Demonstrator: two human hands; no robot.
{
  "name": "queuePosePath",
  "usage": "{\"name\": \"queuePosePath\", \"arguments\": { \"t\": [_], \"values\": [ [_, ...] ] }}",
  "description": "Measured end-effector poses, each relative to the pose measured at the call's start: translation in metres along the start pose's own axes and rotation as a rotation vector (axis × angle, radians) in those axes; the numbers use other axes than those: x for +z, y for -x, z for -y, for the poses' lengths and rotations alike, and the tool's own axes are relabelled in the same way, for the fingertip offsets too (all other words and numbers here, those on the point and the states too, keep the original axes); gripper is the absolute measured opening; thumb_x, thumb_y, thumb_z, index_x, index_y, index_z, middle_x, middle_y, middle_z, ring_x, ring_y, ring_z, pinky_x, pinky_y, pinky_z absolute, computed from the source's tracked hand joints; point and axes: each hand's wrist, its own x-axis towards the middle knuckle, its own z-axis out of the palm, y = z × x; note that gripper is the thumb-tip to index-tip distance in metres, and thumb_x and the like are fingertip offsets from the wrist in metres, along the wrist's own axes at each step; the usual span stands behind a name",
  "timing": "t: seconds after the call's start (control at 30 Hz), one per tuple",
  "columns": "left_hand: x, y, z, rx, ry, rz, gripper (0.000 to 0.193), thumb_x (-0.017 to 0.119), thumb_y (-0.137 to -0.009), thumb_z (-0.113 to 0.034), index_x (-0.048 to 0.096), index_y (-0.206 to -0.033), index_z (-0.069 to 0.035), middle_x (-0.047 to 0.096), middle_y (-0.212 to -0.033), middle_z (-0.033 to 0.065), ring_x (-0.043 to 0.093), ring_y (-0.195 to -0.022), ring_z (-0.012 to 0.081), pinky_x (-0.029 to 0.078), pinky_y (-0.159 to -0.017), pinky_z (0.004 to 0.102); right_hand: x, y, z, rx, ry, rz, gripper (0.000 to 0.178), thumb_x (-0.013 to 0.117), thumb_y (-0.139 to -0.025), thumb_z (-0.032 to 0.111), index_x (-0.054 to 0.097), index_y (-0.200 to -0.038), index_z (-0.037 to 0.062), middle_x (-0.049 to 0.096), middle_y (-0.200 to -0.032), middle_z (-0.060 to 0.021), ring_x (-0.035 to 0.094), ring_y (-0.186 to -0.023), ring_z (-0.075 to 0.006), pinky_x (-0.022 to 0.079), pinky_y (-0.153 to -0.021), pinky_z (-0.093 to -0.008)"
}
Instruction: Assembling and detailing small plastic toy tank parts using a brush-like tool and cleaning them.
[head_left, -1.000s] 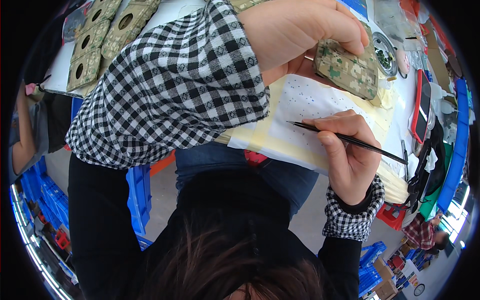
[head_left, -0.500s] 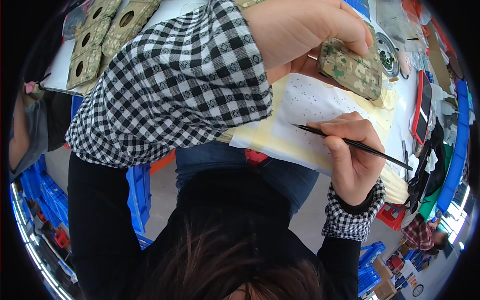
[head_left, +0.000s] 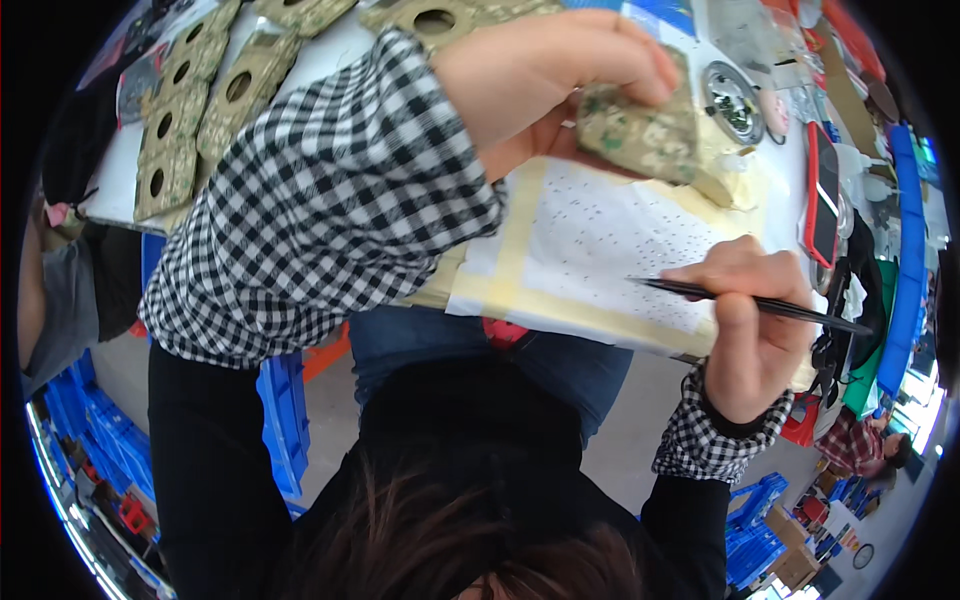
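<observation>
My left hand [head_left: 570, 75], its cuff in a black-and-white checked sleeve, is closed around a camouflage-patterned piece [head_left: 640, 132] above the far part of the work surface. Its fingertips lie over the top of the piece; the thumb side is partly hidden. Lower right, my right hand [head_left: 755, 325] pinches slim black tweezers [head_left: 780, 306], the pointed end aimed left. That tip is just over a white sheet [head_left: 580, 285] scattered with many tiny dark specks. Yellowish tape edges the sheet. Whether the tip holds a speck is too small to tell.
More camouflage pieces with round holes [head_left: 240, 85] lie at the far left. A round metal dish [head_left: 733, 103] with small dark bits stands at the far right, near a red-edged phone [head_left: 822, 195]. Another person's arm [head_left: 33, 300] shows at the left edge.
The tweezers and my right hand have shifted right and slightly nearer me. My left hand and the camouflage piece appear further left, and the whole view has shifted somewhat too.
</observation>
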Motion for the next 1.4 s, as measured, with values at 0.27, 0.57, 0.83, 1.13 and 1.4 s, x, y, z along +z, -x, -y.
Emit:
{"name": "queuePosePath", "arguments": {
  "t": [0.27,0.57,0.83,1.13,1.4],
  "values": [
    [-0.004,0.000,-0.009,-0.259,0.109,0.248,0.021,0.048,-0.081,-0.010,0.047,-0.101,-0.005,0.058,-0.105,0.0187,0.065,-0.080,0.0256,0.054,-0.062,0.0314,-0.028,-0.049,0.028,-0.290,0.202,0.026,0.024,0.048,-0.094,0.022,0.049,-0.091,-0.0024,0.061,-0.083,-0.0194,0.057,-0.068,-0.0210,0.046,-0.060,-0.0275],
    [0.002,0.006,-0.011,-0.308,0.147,0.208,0.022,0.053,-0.078,-0.012,0.047,-0.098,-0.005,0.061,-0.093,0.0163,0.065,-0.071,0.0258,0.052,-0.053,0.0296,-0.014,-0.052,0.018,-0.129,-0.058,0.058,0.009,0.060,-0.085,0.005,0.057,-0.088,-0.0021,0.060,-0.086,-0.0104,0.059,-0.081,-0.0175,0.047,-0.073,-0.0278],
    [0.003,0.007,-0.012,-0.310,0.131,0.228,0.022,0.053,-0.078,-0.013,0.047,-0.098,-0.005,0.063,-0.084,0.0149,0.065,-0.067,0.0245,0.052,-0.054,0.0292,-0.020,-0.055,0.015,-0.223,0.121,0.206,0.013,0.053,-0.089,0.009,0.051,-0.091,-0.0038,0.061,-0.084,-0.0193,0.062,-0.076,-0.0231,0.053,-0.069,-0.0312],
    [0.004,0.008,-0.012,-0.308,0.116,0.224,0.023,0.052,-0.077,-0.014,0.047,-0.097,-0.006,0.063,-0.084,0.0143,0.065,-0.065,0.0236,0.052,-0.053,0.0288,-0.015,-0.050,0.016,-0.120,0.004,0.106,0.011,0.067,-0.079,0.004,0.061,-0.087,-0.0025,0.062,-0.085,-0.0100,0.059,-0.079,-0.0177,0.046,-0.071,-0.0269],
    [0.003,0.007,-0.012,-0.309,0.136,0.231,0.022,0.052,-0.077,-0.014,0.047,-0.097,-0.006,0.063,-0.084,0.0136,0.065,-0.065,0.0240,0.052,-0.052,0.0295,-0.014,-0.050,0.014,-0.145,0.015,0.094,0.013,0.068,-0.078,0.004,0.062,-0.087,-0.0027,0.063,-0.085,-0.0104,0.061,-0.078,-0.0179,0.047,-0.070,-0.0265]
  ]
}}
